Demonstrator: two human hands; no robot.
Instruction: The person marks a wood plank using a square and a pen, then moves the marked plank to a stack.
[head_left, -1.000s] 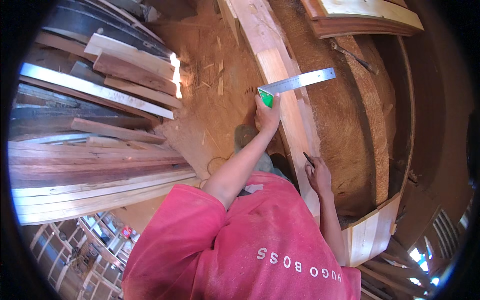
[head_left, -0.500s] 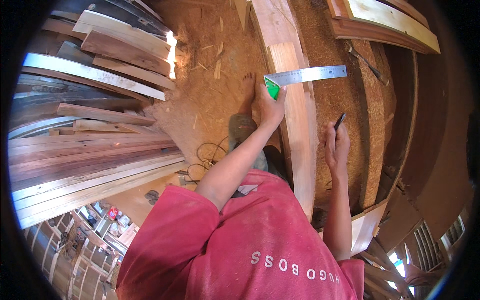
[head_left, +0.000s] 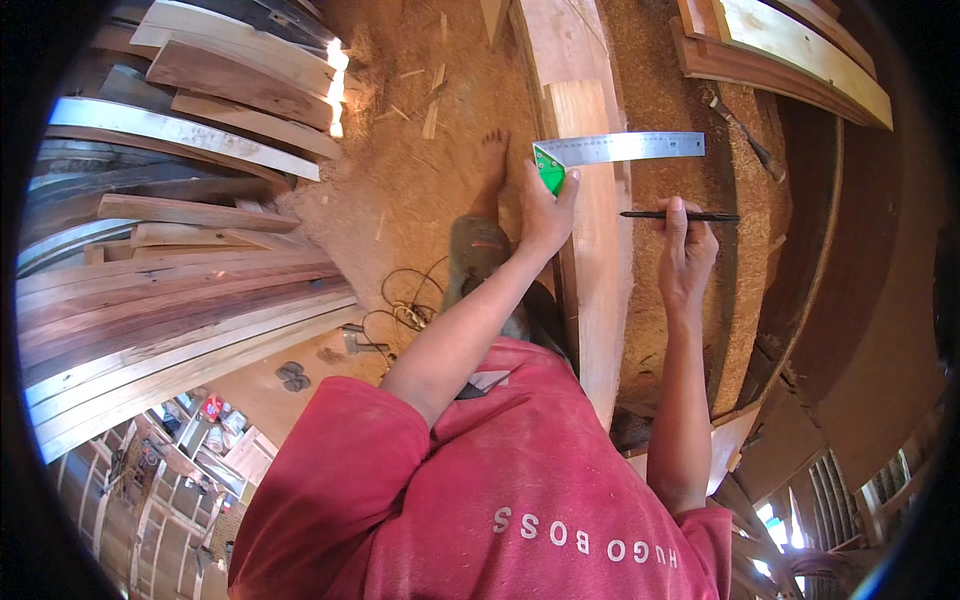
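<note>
My left hand (head_left: 549, 213) is closed on the green handle of a try square (head_left: 630, 147). Its steel blade lies across a pale wooden board (head_left: 597, 280) and reaches past the board's right edge. The handle sits by the board's left edge, with my thumb on its green face. To the right of the board, my right hand (head_left: 688, 250) pinches a dark pencil (head_left: 708, 216) between thumb and fingers. The pencil is held level, its thin end pointing left toward the board and apart from it.
Stacked planks (head_left: 170, 300) fill the left side. More boards (head_left: 790, 50) lie at the upper right, near a chisel-like tool (head_left: 748, 138) on a sawdust-covered beam (head_left: 745, 260). A cord (head_left: 405, 310) and a pair of sandals (head_left: 293, 376) lie on the floor, left of my leg.
My right hand has raised and turned the pencil from a steep slant to level, its thin end now pointing left. The left hand still holds the square across the board.
</note>
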